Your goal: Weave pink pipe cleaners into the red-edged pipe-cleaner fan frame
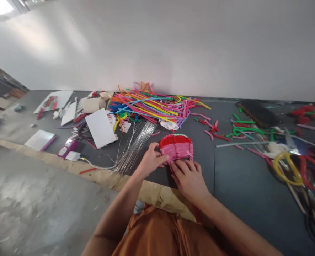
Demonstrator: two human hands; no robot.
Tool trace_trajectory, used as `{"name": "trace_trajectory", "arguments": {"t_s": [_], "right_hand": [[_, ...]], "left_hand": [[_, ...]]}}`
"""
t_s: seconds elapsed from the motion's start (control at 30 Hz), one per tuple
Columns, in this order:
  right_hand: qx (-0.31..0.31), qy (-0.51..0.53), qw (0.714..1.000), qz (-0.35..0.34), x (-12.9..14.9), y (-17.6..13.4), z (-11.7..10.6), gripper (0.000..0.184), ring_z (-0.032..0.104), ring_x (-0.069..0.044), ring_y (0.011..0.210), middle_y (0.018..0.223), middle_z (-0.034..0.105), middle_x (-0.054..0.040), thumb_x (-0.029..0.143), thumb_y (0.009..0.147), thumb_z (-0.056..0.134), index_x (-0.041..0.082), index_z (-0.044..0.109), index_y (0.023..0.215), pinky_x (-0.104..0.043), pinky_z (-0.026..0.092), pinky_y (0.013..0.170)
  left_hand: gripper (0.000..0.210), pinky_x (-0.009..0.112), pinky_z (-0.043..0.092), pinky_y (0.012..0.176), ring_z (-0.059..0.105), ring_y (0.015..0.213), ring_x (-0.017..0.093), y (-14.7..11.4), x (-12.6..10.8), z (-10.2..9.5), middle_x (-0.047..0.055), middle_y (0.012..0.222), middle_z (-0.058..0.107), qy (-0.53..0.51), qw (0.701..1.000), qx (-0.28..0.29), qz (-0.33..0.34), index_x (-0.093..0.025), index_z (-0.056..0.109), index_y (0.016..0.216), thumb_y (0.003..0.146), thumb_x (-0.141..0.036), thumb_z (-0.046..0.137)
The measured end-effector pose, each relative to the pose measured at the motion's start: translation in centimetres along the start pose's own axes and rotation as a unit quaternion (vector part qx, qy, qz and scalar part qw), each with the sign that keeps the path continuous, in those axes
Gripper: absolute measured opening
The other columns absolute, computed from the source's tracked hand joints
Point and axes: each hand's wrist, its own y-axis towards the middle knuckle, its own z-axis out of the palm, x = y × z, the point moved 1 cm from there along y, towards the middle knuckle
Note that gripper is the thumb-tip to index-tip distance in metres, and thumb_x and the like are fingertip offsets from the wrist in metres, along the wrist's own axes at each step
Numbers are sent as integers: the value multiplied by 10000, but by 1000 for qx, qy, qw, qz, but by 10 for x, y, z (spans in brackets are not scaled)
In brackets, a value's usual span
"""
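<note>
A small rounded piece made of pipe cleaners (pixel 184 149) lies near the table's front edge, with a red band at its top and pink rows below. A twisted red strip runs down its middle, and a bit of pale green shows on the upper rim. My left hand (pixel 154 159) pinches its left edge, thumb on top. Across the lower edge, my right hand (pixel 188 176) has its fingers bent over the piece and hides that part. Whatever sits under the right fingertips is hidden.
Behind lies a heap of coloured pipe cleaners (pixel 157 105), with thin metal wires (pixel 136 144) at left. Purple device (pixel 68 148), white card (pixel 101 128) and cable stand further left. Cut pieces (pixel 243 128), a dark phone-like slab (pixel 259 113) and scissors (pixel 288 169) lie right.
</note>
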Motion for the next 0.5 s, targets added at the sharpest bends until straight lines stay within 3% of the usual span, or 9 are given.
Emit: {"name": "trace_trajectory", "arguments": {"t_s": [0.07, 0.2, 0.3, 0.5], "right_hand": [[-7, 4, 1000, 4, -1, 0, -1, 353, 465, -244, 999, 1117, 610, -89, 289, 861, 526, 202, 572, 1200, -424, 304, 855], [-28, 16, 999, 17, -1, 0, -5, 382, 468, -242, 1000, 1122, 616, -99, 285, 872, 503, 168, 538, 1234, -435, 282, 877], [-45, 38, 998, 29, -2, 1, -10, 362, 468, -235, 988, 1086, 631, -88, 270, 862, 510, 167, 557, 1206, -435, 270, 884], [-87, 87, 989, 86, -6, 4, -18, 327, 451, -234, 992, 1011, 649, -52, 211, 789, 570, 217, 621, 1112, -418, 277, 872]], "left_hand": [[543, 270, 518, 534, 636, 549, 155, -3, -1, 3, -50, 594, 621, -36, 999, 13, 0, -218, 350, 1039, 636, -280, 709], [591, 257, 515, 555, 614, 520, 124, -6, -7, 10, -53, 593, 633, -87, 996, -16, 8, -206, 367, 1055, 599, -240, 741], [550, 267, 516, 632, 625, 585, 121, -6, -11, 16, -19, 671, 669, -127, 991, -34, 26, -176, 431, 1051, 599, -198, 741], [379, 270, 487, 739, 637, 709, 131, -8, -21, 23, 23, 801, 693, -169, 984, -11, 58, -141, 567, 949, 612, -187, 733]]}}
